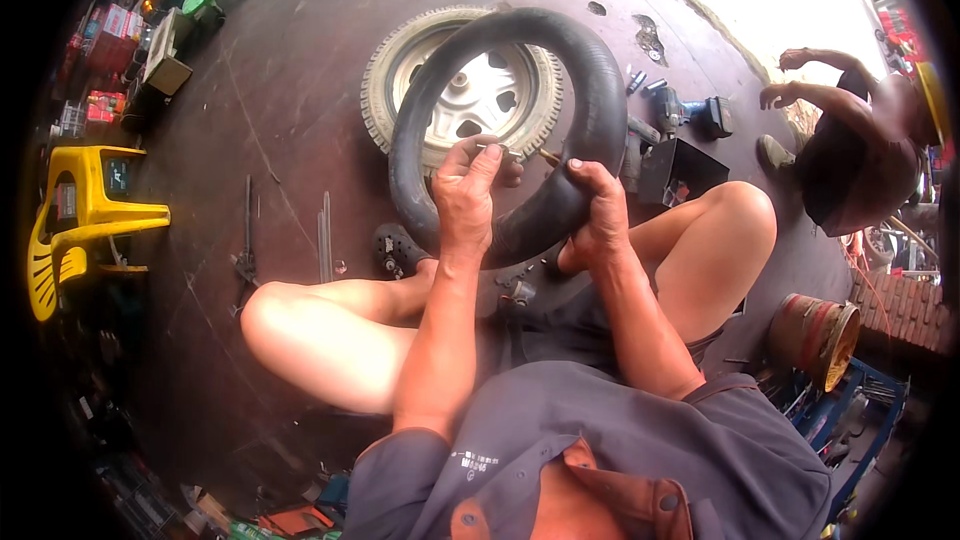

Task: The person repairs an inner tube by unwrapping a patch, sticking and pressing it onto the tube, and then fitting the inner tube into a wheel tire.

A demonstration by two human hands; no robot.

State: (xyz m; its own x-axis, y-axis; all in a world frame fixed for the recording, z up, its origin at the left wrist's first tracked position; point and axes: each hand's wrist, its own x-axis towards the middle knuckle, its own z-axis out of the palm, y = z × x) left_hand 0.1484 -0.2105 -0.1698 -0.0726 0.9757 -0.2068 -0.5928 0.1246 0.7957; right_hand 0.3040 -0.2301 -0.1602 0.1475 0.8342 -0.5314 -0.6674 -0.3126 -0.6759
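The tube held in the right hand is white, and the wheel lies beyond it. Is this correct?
Not the colour: the head view shows that the tube is black, not white. It is held in the right hand, and the wheel lies beyond it.

Head cam: L fisheye on your head, faces down over your shirt [540, 405] to your L hand [466, 192] & R hand [601, 208], close range; wide FOV, corners dark.

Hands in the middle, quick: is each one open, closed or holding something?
Left hand: closed in a pinch; whatever it pinches is too small to tell.
Right hand: closed, holding the black tube.
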